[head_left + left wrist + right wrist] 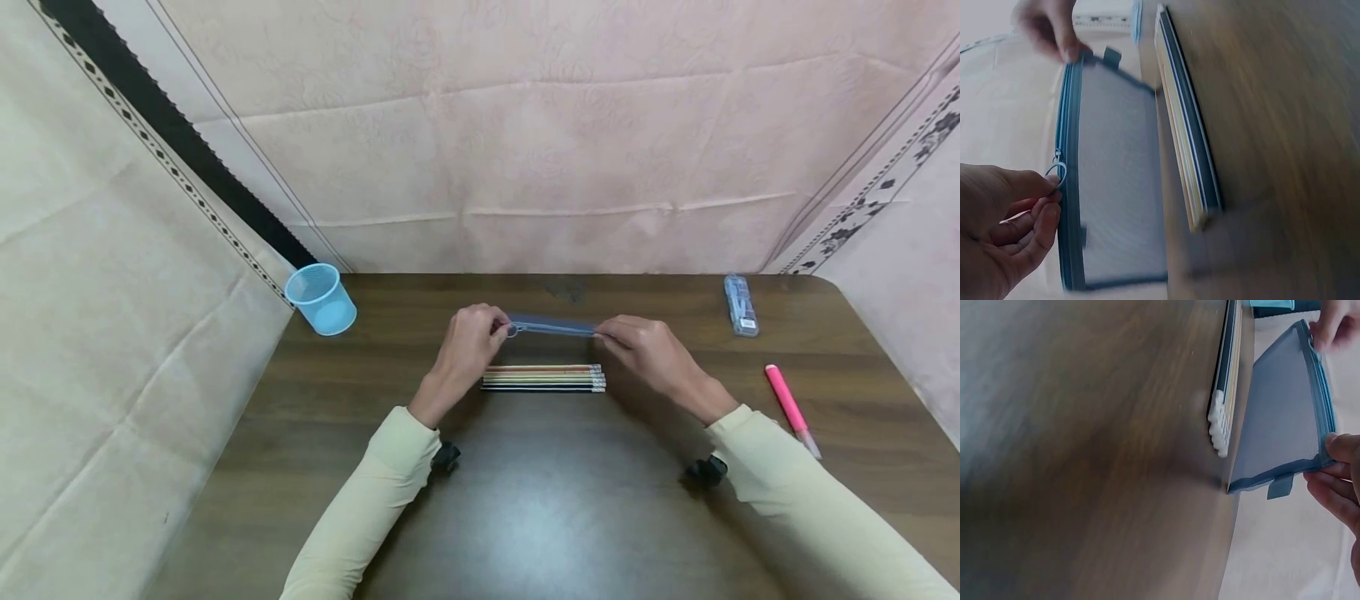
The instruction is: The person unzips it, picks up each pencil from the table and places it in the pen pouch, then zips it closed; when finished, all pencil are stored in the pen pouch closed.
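A blue zip pouch [1122, 169] with translucent mesh sides stands on edge above the table, its zipper along the top. My left hand [467, 340] pinches the ring-shaped zip pull [1062, 176] between thumb and finger. My right hand [654, 352] grips the pouch's other top corner, thumb on one side and fingers on the other. Just in front of the pouch, a row of several pencils [543, 379] lies side by side on the table, white-tipped ends to the right. The pouch looks flat, and its zipper appears closed.
A light blue mesh cup [324, 302] stands at the table's back left corner. At the back right lies a small blue clear-covered pack [741, 306], with a pink marker [790, 406] nearer, beside my right sleeve. Pale cloth hangs behind the wooden table [555, 500].
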The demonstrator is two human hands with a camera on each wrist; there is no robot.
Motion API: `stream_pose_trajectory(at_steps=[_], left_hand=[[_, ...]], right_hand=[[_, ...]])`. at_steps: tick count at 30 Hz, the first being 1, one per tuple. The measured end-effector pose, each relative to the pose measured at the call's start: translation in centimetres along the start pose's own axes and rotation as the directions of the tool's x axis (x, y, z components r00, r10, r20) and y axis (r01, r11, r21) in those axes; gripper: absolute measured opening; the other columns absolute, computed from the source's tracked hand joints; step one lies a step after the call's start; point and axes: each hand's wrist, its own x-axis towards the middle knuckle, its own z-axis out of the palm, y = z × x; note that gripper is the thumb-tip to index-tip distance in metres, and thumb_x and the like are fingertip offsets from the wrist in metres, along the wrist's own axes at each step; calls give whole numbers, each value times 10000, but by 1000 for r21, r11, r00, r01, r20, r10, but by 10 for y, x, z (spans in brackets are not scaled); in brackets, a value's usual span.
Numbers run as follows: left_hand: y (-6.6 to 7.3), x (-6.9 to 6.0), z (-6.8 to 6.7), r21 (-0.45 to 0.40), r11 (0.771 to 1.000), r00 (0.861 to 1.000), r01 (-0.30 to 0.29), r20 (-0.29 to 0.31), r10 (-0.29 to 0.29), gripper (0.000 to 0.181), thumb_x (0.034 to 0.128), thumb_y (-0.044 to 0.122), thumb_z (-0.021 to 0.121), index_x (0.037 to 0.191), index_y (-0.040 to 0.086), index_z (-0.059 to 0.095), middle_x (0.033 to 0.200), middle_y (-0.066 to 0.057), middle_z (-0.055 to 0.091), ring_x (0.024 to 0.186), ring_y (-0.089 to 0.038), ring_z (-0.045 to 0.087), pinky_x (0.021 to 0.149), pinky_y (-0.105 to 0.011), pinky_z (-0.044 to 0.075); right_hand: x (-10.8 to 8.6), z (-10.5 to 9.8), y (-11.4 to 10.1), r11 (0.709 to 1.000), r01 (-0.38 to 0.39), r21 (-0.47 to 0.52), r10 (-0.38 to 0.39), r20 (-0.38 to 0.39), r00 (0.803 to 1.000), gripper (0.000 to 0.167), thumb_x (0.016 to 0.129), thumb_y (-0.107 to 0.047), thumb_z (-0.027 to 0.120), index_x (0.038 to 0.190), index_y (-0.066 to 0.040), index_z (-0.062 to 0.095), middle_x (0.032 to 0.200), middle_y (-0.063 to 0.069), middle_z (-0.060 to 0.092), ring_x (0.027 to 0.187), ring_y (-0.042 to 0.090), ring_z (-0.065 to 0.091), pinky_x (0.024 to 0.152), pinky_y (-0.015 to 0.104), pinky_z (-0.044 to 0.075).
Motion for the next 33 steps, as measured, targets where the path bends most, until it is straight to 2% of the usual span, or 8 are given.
stream_pose_trajectory(at_steps=[8, 11, 16, 20, 27, 30, 33], left_hand=[[-28, -9, -19, 52, 998, 997, 42, -63, -39, 83, 913, 79, 740, 930, 7, 777, 882, -107, 745, 755, -190, 646, 708, -306, 576], [-37, -14, -21, 26, 997, 997, 70, -37, -69, 83, 917, 82, 736, 938, 13, 776, 889, -105, 741, 744, -184, 627, 686, -299, 569], [-47, -19, -21, -22, 995, 995, 97, -7, -97, 88, 923, 92, 730, 959, 26, 777, 925, -103, 756, 762, -179, 639, 722, -310, 589], [-54, -20, -20, -45, 990, 991, 132, 10, -132, 92, 922, 99, 732, 955, 27, 779, 926, -104, 765, 765, -183, 648, 723, -322, 590], [-64, -22, -17, -82, 974, 976, 210, 70, -205, 106, 909, 128, 750, 948, 41, 796, 921, -94, 777, 747, -184, 627, 693, -306, 560], [-65, -24, -17, -106, 970, 974, 221, 74, -214, 98, 898, 137, 764, 936, 54, 800, 902, -80, 778, 714, -178, 599, 637, -273, 521], [-61, -25, -17, -135, 970, 978, 204, 67, -196, 106, 882, 148, 783, 920, 50, 800, 871, -83, 775, 671, -164, 581, 576, -239, 477]], right_hand=[[-15, -20, 10, 997, -67, -42, 67, -5, 998, 254, 796, 78, 791, 1027, -25, 765, 974, 84, 776, 853, 195, 744, 741, 357, 603], [-21, -23, 13, 996, -75, -55, 75, -4, 997, 259, 794, 74, 794, 1031, -28, 768, 978, 78, 778, 866, 193, 745, 753, 345, 595], [-24, -21, 14, 997, -62, -50, 62, 6, 998, 245, 810, 43, 794, 1038, -43, 771, 983, 55, 780, 875, 177, 741, 764, 333, 589], [-18, -17, 12, 997, -66, -30, 66, 4, 998, 235, 821, 48, 782, 1040, -36, 767, 985, 64, 777, 860, 177, 738, 757, 352, 599], [-5, -7, 12, 996, -67, -59, 66, -23, 998, 145, 871, 23, 748, 1013, -5, 759, 963, 103, 773, 850, 217, 744, 721, 378, 609], [-1, -4, 12, 994, -75, -73, 73, -35, 997, 133, 877, 15, 746, 1008, -1, 757, 950, 109, 771, 833, 223, 743, 709, 384, 608], [0, 0, 13, 994, -79, -78, 75, -48, 996, 133, 869, 20, 751, 1001, 4, 756, 940, 115, 769, 818, 233, 742, 696, 396, 605]])
